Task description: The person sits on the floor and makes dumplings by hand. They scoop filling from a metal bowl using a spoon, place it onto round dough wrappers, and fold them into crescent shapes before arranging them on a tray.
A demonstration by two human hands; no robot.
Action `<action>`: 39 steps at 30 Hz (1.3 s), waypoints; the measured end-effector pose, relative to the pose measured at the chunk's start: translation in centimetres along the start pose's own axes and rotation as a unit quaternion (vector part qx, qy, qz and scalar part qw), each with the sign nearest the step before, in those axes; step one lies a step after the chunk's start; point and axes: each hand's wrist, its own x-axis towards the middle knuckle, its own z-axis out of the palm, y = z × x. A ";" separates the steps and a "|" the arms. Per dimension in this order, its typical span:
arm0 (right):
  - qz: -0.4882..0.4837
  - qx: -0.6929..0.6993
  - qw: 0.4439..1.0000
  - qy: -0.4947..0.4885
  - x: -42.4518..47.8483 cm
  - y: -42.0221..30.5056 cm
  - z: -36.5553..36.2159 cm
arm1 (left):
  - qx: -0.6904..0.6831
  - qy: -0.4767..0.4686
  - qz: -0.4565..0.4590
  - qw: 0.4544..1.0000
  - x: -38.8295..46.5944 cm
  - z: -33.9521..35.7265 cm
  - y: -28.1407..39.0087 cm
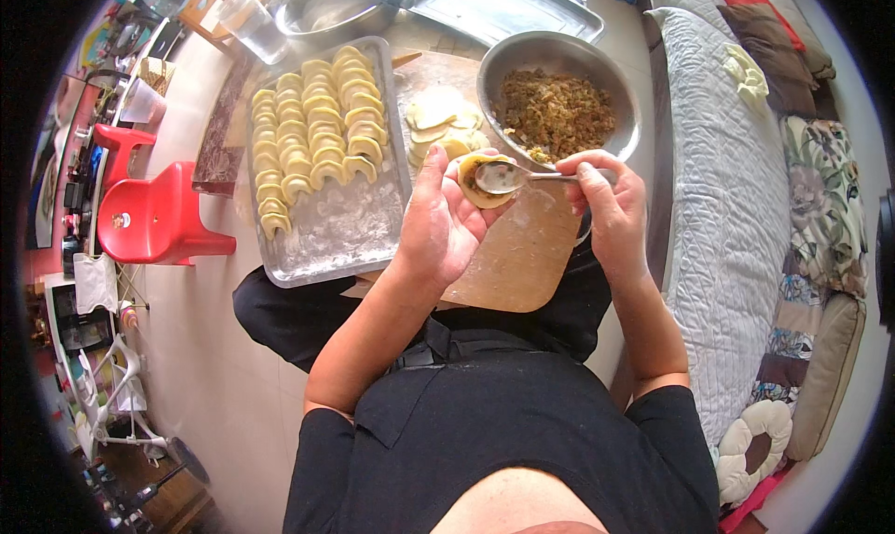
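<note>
My left hand [447,223] is palm up and holds a round dough wrapper [482,197] with dark green and brown filling on it. A metal spoon [498,177] is in my right hand [607,198], its bowl over the filling in the wrapper. Behind my hands stands a steel bowl [633,111] of chopped filling [556,107]. Floured dough wrappers [437,118] lie in overlapping piles on a wooden board [531,254]. To the left, a metal tray [328,272] dusted with flour carries several rows of curved, folded dumplings [325,125].
Beyond the dumplings are a clear water jug [253,29], a large metal basin [335,27] and an empty metal tray [510,6]. A red plastic chair [150,216] is on the floor at left. A sofa with a quilted cover [720,219] runs along the right.
</note>
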 end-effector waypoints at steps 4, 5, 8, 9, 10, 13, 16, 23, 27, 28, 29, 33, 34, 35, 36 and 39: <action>-0.125 -0.045 0.986 0.102 0.9 -0.9 -2.1 | -0.037 -0.012 -0.011 0.999 -0.2 -0.5 1.1; -0.160 -0.175 0.965 0.115 1.4 -1.3 -2.6 | -0.045 -0.018 -0.012 0.999 -0.4 -0.5 1.4; -0.307 -0.510 0.802 0.052 3.9 -0.4 -3.5 | -0.046 -0.013 0.007 0.999 -1.0 -0.1 2.1; -0.299 -0.556 0.775 0.012 4.5 -0.1 -3.0 | -0.052 -0.024 0.003 0.998 -1.1 -0.2 2.3; -0.329 -0.572 0.751 -0.001 4.9 0.3 -2.4 | -0.053 -0.032 0.009 0.998 -1.2 -0.7 2.7; -0.326 -0.600 0.730 -0.026 4.1 -0.1 -2.2 | -0.044 -0.041 0.020 0.998 -1.2 -1.9 2.8; -0.292 -0.589 0.752 -0.035 3.1 -0.4 -1.0 | -0.038 -0.059 0.028 0.997 -2.2 -3.0 3.2; -0.351 -0.556 0.753 -0.024 1.2 -0.8 0.7 | -0.035 -0.065 -0.007 0.997 -4.9 -3.2 4.1; -0.411 -0.460 0.773 -0.147 -1.4 -2.3 5.1 | -0.049 -0.080 -0.035 0.995 -5.5 -2.7 3.6; -0.419 -0.460 0.762 -0.177 -1.9 -2.8 6.2 | -0.056 -0.104 -0.046 0.992 -5.4 -3.0 3.3; -0.443 -0.467 0.742 -0.184 -1.9 -2.8 6.7 | -0.063 -0.127 -0.057 0.988 -5.4 -3.2 3.1; -0.442 -0.397 0.784 -0.182 -1.1 -2.2 7.9 | -0.023 -0.097 -0.046 0.994 -6.0 -3.9 3.0; -0.427 -0.379 0.801 -0.181 -1.0 -2.3 8.3 | -0.018 -0.097 -0.034 0.995 -6.0 -4.1 3.0; -0.386 -0.359 0.829 -0.186 -1.1 -2.6 8.8 | 0.002 -0.096 -0.032 0.995 -6.1 -4.2 3.0; -0.343 -0.338 0.855 -0.191 -1.2 -3.0 9.2 | 0.022 -0.096 -0.031 0.995 -6.1 -4.3 3.1; -0.229 -0.256 0.915 -0.213 -0.8 -3.2 9.8 | 0.068 -0.092 -0.025 0.993 -6.5 -4.1 3.4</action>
